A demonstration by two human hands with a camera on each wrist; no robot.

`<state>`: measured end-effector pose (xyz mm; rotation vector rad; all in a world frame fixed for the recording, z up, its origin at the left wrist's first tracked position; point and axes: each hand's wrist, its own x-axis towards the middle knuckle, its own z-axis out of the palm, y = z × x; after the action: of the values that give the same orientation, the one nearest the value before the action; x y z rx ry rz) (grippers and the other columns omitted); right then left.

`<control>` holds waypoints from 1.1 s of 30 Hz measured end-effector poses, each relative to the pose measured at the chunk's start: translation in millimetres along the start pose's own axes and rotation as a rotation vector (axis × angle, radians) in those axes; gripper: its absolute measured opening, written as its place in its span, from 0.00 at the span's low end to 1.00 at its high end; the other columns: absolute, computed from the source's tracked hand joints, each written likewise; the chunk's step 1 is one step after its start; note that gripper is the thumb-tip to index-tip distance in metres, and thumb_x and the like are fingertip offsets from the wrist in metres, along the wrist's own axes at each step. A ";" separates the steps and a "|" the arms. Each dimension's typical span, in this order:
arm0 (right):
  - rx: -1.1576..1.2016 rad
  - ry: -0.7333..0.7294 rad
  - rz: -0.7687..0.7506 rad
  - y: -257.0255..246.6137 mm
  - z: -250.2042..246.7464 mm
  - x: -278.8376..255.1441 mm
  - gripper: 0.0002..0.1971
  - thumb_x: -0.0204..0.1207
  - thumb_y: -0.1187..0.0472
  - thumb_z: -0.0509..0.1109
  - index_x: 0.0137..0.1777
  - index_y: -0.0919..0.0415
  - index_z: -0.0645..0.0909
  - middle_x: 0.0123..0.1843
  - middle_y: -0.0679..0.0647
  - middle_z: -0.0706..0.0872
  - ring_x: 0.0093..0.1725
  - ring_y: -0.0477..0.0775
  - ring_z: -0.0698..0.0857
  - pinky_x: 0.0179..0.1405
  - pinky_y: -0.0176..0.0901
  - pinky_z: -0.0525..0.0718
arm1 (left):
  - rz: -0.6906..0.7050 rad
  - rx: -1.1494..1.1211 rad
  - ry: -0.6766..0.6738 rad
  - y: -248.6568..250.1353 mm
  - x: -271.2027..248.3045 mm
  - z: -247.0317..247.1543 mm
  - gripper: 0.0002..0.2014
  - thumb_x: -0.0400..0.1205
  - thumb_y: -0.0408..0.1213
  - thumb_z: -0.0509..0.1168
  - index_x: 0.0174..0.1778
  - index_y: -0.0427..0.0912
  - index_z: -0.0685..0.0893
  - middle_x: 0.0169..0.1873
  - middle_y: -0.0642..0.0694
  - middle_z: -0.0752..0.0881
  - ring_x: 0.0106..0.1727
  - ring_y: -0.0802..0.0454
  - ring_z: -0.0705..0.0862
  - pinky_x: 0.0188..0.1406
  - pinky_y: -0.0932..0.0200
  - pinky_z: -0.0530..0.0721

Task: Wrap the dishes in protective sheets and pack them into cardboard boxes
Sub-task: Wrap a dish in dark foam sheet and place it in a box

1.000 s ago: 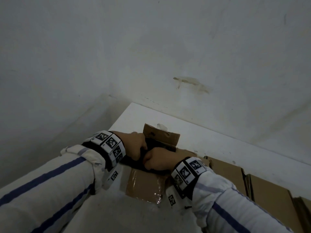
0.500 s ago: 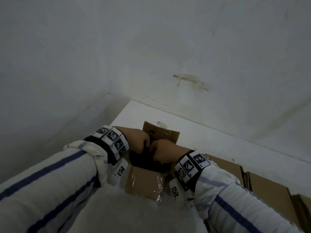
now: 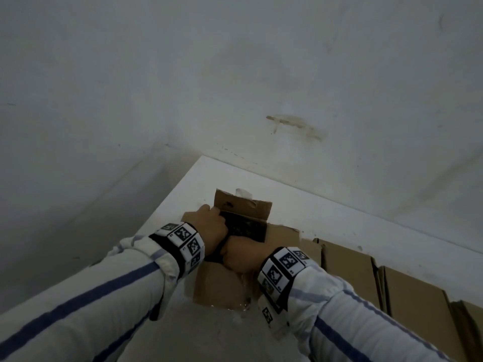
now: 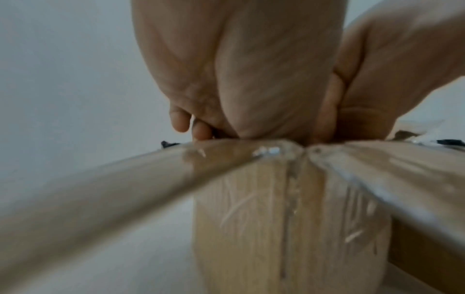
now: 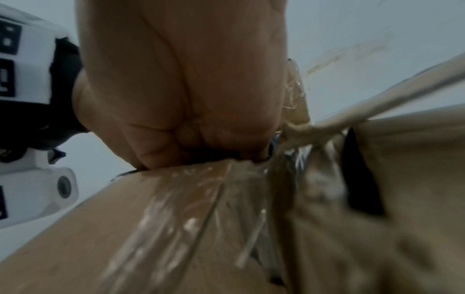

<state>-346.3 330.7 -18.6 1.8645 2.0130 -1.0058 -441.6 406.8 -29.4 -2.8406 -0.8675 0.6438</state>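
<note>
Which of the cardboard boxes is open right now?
The leftmost cardboard box, under both hands, with one flap standing up. The boxes to its right lie flat.

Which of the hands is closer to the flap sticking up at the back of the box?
Left. The left hand reaches right beside the upright flap; the right hand sits nearer the person, at the box's front edge.

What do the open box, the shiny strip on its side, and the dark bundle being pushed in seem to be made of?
Open brown box: matte corrugated cardboard, by its stiff flaps. Shiny strip: clear glossy packing tape, wrinkled with highlights. Dark bundle: soft, speckled, possibly foam or cloth; unclear.
</note>
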 end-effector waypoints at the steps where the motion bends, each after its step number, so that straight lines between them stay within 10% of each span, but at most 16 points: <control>1: 0.040 0.015 0.005 2.3 -1.5 -1.3 0.17 0.84 0.70 0.55 0.67 0.73 0.79 0.66 0.68 0.81 0.66 0.66 0.78 0.64 0.43 0.73 | -0.022 -0.026 -0.016 0.3 0.1 -1.6 0.10 0.78 0.44 0.63 0.50 0.44 0.84 0.53 0.44 0.81 0.60 0.38 0.74 0.60 0.43 0.77; 5: 0.265 0.093 0.034 23.7 -24.4 -17.8 0.18 0.82 0.74 0.57 0.68 0.71 0.78 0.68 0.64 0.80 0.56 0.57 0.79 0.40 0.18 0.74 | -0.066 -0.193 -0.085 -2.7 -2.3 -33.8 0.09 0.81 0.41 0.58 0.49 0.47 0.83 0.53 0.46 0.83 0.60 0.42 0.78 0.64 0.49 0.72; 12: 0.383 0.557 0.248 90.0 -36.9 -66.5 0.13 0.79 0.67 0.63 0.57 0.58 0.87 0.62 0.55 0.86 0.64 0.55 0.81 0.60 0.37 0.74 | 0.030 -0.543 0.129 47.8 14.5 -108.1 0.12 0.83 0.35 0.57 0.55 0.45 0.85 0.58 0.46 0.85 0.59 0.47 0.81 0.58 0.54 0.78; 19: 0.442 0.713 0.451 193.3 -0.7 -156.8 0.15 0.79 0.66 0.59 0.57 0.58 0.86 0.58 0.57 0.87 0.59 0.56 0.83 0.46 0.36 0.70 | 0.182 -0.588 0.121 191.1 66.0 -141.5 0.14 0.84 0.36 0.55 0.60 0.41 0.82 0.58 0.43 0.84 0.59 0.45 0.81 0.58 0.52 0.79; 33: 0.707 0.944 0.934 442.8 113.3 -376.3 0.14 0.78 0.67 0.60 0.58 0.60 0.84 0.62 0.56 0.84 0.62 0.56 0.81 0.56 0.39 0.75 | 0.365 -0.727 0.041 501.0 158.4 -191.2 0.14 0.81 0.35 0.58 0.61 0.46 0.79 0.64 0.44 0.77 0.64 0.45 0.77 0.65 0.51 0.76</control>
<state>103.8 -53.7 -29.0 3.5895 0.6448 -0.5813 13.8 82.4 -22.6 -3.7063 -0.6776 0.3349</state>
